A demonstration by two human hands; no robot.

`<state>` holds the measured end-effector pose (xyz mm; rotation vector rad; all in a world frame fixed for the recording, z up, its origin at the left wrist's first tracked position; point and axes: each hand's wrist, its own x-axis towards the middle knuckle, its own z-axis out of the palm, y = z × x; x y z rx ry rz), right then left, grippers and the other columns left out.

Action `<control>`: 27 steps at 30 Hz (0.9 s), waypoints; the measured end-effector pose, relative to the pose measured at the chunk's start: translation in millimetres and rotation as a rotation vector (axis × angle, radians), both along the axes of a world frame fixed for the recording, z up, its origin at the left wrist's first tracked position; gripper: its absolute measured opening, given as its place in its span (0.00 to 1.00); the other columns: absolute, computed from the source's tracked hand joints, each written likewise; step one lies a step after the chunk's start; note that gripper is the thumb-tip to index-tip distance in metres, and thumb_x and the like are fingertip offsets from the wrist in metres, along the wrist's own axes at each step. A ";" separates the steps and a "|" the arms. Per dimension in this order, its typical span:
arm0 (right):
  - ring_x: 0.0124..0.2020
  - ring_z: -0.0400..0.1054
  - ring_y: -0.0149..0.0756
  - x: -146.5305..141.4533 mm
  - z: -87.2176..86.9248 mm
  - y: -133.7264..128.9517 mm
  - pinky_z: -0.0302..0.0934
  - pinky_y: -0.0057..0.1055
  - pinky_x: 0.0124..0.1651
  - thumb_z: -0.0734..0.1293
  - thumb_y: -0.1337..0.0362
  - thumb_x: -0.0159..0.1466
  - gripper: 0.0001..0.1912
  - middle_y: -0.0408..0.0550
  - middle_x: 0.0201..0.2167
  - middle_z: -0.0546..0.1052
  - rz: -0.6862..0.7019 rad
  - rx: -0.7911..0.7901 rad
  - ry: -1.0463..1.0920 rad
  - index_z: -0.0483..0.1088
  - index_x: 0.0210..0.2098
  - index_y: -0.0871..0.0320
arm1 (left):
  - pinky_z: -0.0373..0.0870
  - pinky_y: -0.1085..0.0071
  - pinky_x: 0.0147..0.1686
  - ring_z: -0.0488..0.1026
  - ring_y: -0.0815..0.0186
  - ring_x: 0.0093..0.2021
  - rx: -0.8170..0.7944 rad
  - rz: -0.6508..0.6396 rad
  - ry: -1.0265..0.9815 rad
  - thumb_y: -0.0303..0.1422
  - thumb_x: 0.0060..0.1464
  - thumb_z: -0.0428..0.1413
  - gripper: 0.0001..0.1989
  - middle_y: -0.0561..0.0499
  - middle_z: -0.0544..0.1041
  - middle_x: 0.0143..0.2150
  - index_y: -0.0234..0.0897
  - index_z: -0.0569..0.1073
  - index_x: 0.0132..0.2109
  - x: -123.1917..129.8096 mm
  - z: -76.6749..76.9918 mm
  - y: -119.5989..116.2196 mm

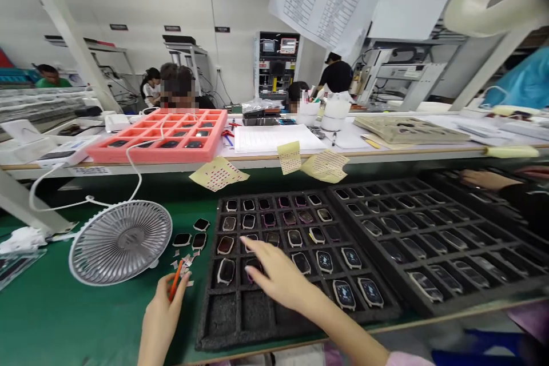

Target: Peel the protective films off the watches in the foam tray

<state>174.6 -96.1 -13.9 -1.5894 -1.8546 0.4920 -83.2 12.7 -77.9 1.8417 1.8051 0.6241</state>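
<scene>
My left hand point(166, 298) is closed around an orange stick-like tool point(175, 281) on the green mat, beside small pale paper pieces point(184, 263). Three watch faces point(199, 241) lie just beyond those pieces. Over the left half of a black foam tray point(221, 315) reaches my right hand point(274, 271), thumb and fingers apart, with nothing seen held in it. Its fingertips are close to watch cases in the third and fourth rows, which it partly hides. Square watch cases point(226, 270) fill many compartments; some at the front left hold nothing.
A grey fan point(122, 243) stands at the left, its white cable rising to the shelf. A second black tray point(429, 251) of watch cases adjoins on the right, near another person's hand point(489, 179). A pink divided tray point(158, 136) sits on the shelf, with yellow notes point(289, 158) hanging from its edge.
</scene>
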 end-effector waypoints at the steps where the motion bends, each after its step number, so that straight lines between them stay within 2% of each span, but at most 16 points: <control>1: 0.58 0.62 0.41 15.4 -5.2 -13.5 0.56 0.43 0.60 0.57 0.62 0.67 0.26 0.50 0.59 0.67 -0.118 0.061 -0.015 0.52 0.64 0.50 | 0.67 0.71 0.25 0.77 0.54 0.30 -0.012 0.013 0.007 0.50 0.51 0.46 0.21 0.44 0.79 0.34 0.40 0.67 0.43 0.5 2.2 0.4; 3: 0.57 0.64 0.41 47.3 -24.2 -39.3 0.59 0.45 0.59 0.54 0.62 0.69 0.24 0.52 0.57 0.70 -0.373 0.150 -0.077 0.55 0.63 0.53 | 0.67 0.71 0.25 0.76 0.55 0.28 -0.019 -0.016 0.001 0.50 0.53 0.44 0.21 0.45 0.79 0.33 0.40 0.68 0.43 3.5 7.4 -1.1; 5: 0.57 0.64 0.44 75.3 -48.3 -61.8 0.60 0.47 0.58 0.54 0.61 0.69 0.24 0.54 0.57 0.70 -0.537 0.179 -0.170 0.55 0.64 0.54 | 0.66 0.73 0.23 0.76 0.58 0.25 0.010 -0.082 -0.022 0.49 0.53 0.44 0.20 0.47 0.79 0.31 0.41 0.70 0.41 9.4 12.2 -4.7; 7: 0.60 0.61 0.45 94.0 -69.4 -79.8 0.57 0.51 0.60 0.55 0.59 0.69 0.25 0.53 0.58 0.69 -0.603 0.173 -0.267 0.53 0.65 0.53 | 0.65 0.75 0.22 0.75 0.60 0.24 0.075 -0.151 -0.051 0.48 0.53 0.45 0.18 0.48 0.80 0.30 0.42 0.72 0.38 17.5 15.5 -9.4; 9: 0.62 0.58 0.45 101.7 -82.4 -93.6 0.53 0.53 0.62 0.55 0.59 0.69 0.27 0.51 0.60 0.67 -0.582 0.153 -0.333 0.49 0.66 0.51 | 0.65 0.76 0.21 0.75 0.62 0.23 0.133 -0.213 -0.075 0.47 0.53 0.47 0.17 0.50 0.80 0.30 0.42 0.73 0.37 26.1 17.0 -13.8; 11: 0.64 0.56 0.44 101.8 -86.8 -104.7 0.52 0.53 0.63 0.56 0.59 0.69 0.27 0.48 0.61 0.66 -0.537 0.135 -0.359 0.48 0.66 0.49 | 0.66 0.77 0.23 0.76 0.63 0.24 0.161 -0.259 -0.093 0.48 0.53 0.48 0.17 0.51 0.80 0.30 0.43 0.74 0.37 33.4 17.0 -17.6; 14: 0.62 0.58 0.43 101.2 -84.6 -118.4 0.55 0.51 0.62 0.57 0.59 0.68 0.24 0.46 0.58 0.70 -0.512 0.128 -0.328 0.55 0.64 0.47 | 0.68 0.77 0.24 0.77 0.63 0.28 0.176 -0.302 -0.114 0.48 0.53 0.49 0.16 0.52 0.80 0.33 0.43 0.74 0.37 40.8 16.2 -22.4; 16: 0.59 0.62 0.42 106.6 -82.1 -125.3 0.56 0.50 0.62 0.56 0.60 0.68 0.22 0.47 0.54 0.74 -0.544 0.149 -0.280 0.59 0.61 0.49 | 0.69 0.77 0.24 0.77 0.63 0.28 0.185 -0.325 -0.122 0.48 0.53 0.49 0.17 0.52 0.80 0.33 0.43 0.74 0.38 44.1 16.9 -25.3; 18: 0.59 0.63 0.41 116.9 -80.6 -129.2 0.54 0.50 0.63 0.56 0.59 0.69 0.22 0.49 0.54 0.73 -0.621 0.170 -0.242 0.60 0.61 0.51 | 0.69 0.77 0.25 0.76 0.64 0.27 0.196 -0.341 -0.122 0.49 0.53 0.48 0.18 0.52 0.80 0.32 0.43 0.74 0.37 47.0 18.9 -28.1; 22: 0.64 0.54 0.45 139.3 -81.7 -126.6 0.57 0.49 0.61 0.55 0.53 0.68 0.26 0.51 0.62 0.65 -0.770 0.095 -0.227 0.56 0.64 0.53 | 0.70 0.78 0.26 0.76 0.65 0.25 0.210 -0.362 -0.127 0.49 0.53 0.48 0.19 0.52 0.78 0.29 0.42 0.74 0.37 50.9 22.7 -30.9; 27: 0.65 0.52 0.46 149.9 -91.3 -126.1 0.52 0.53 0.63 0.55 0.52 0.68 0.28 0.49 0.62 0.64 -0.714 0.038 -0.275 0.55 0.64 0.53 | 0.70 0.79 0.24 0.76 0.66 0.25 0.168 -0.379 -0.125 0.50 0.52 0.48 0.19 0.51 0.79 0.31 0.42 0.75 0.37 49.0 20.8 -29.0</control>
